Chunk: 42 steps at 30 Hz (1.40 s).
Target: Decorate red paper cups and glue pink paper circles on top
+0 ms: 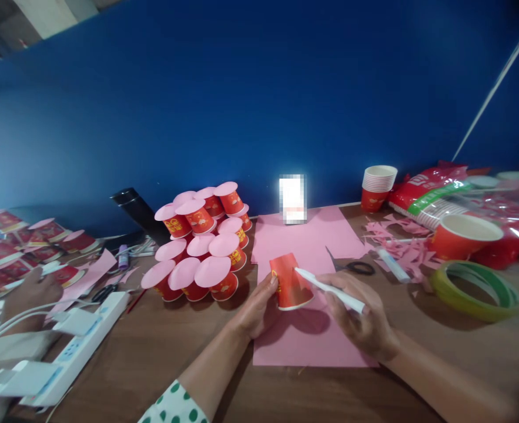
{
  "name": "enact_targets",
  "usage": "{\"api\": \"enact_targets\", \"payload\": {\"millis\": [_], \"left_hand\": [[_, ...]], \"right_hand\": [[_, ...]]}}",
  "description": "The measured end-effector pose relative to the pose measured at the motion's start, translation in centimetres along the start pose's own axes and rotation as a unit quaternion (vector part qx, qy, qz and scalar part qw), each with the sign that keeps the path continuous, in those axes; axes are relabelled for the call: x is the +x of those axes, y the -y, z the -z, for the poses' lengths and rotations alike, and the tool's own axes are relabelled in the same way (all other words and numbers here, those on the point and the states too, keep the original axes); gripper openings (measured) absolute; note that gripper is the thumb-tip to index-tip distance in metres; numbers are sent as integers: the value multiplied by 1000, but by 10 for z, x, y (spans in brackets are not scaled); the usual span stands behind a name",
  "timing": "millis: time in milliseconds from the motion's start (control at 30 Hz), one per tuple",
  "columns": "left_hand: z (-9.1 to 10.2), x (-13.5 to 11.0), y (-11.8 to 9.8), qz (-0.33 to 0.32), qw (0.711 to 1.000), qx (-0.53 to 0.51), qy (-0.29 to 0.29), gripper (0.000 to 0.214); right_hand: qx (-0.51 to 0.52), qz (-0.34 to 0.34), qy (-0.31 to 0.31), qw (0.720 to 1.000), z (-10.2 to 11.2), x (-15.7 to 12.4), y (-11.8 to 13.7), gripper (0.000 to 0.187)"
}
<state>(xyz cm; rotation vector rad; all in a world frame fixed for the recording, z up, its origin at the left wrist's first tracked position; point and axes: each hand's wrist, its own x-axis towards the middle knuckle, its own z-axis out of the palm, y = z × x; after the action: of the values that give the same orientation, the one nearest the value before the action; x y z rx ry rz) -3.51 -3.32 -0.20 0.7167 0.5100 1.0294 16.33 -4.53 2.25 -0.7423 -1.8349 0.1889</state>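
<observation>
My left hand (259, 308) grips an upside-down red paper cup (289, 282) that stands on a pink paper sheet (312, 341). In my right hand (365, 320) is a white pen (330, 289), pinched between the fingers, its tip touching the cup's side. Just left of the sheet lies a heap of red cups capped with pink paper discs (201, 244).
Black-handled scissors (351, 266), a glue stick (392, 264) and pink scraps (400, 241) lie right of the sheet. Stacked cups (377, 187), an open red cup (462, 235), green tape rolls (475, 288) and red bags (453, 188) sit farther right. Another person's hand (30, 294), a white power strip (72, 346) at left.
</observation>
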Motion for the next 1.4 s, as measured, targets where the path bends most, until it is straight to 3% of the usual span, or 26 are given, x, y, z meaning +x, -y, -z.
{"api": "enact_targets", "payload": {"millis": [733,1400], "left_hand": [[-6,0,-2,-4,1000,-5,10,33],[-6,0,-2,0,1000,6,10,33]], "right_hand": [[47,4,19,999,0,-2,0,26],[21,-4,23,999,0,-2,-1,23]]}}
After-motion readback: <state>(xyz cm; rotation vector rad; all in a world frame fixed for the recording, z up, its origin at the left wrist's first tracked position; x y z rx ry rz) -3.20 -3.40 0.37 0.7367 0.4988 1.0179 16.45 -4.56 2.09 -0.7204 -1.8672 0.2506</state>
